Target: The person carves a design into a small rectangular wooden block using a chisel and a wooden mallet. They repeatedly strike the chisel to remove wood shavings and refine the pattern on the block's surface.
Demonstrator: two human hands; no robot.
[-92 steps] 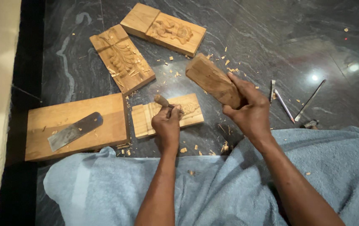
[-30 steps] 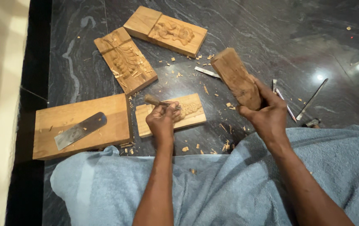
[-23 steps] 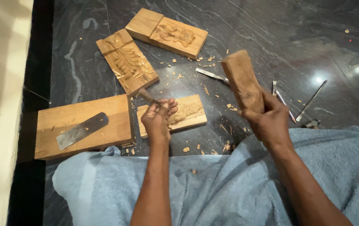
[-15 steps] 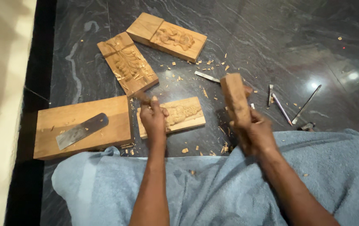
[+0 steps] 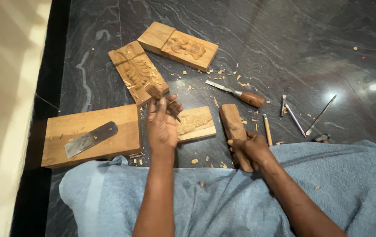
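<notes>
My left hand [image 5: 162,123] grips a small wood-handled chisel [image 5: 158,95], its blade pointing down at a small carved wooden panel [image 5: 195,123] on the dark stone floor. My right hand [image 5: 253,150] holds the lower end of a long wooden mallet block [image 5: 233,124], which rests on the floor just right of the panel. Blue cloth [image 5: 223,202] covers my lap below both arms.
Two more carved panels [image 5: 137,72] [image 5: 180,44] lie farther away. A plain board [image 5: 93,136] at left carries a flat metal blade [image 5: 89,139]. A wood-handled chisel [image 5: 240,93] and several thin metal tools [image 5: 294,117] lie to the right. Wood chips litter the floor.
My right hand raised the mallet block upright, then brought it down to rest on the floor beside the panel. My left hand stayed over the panel with the chisel.
</notes>
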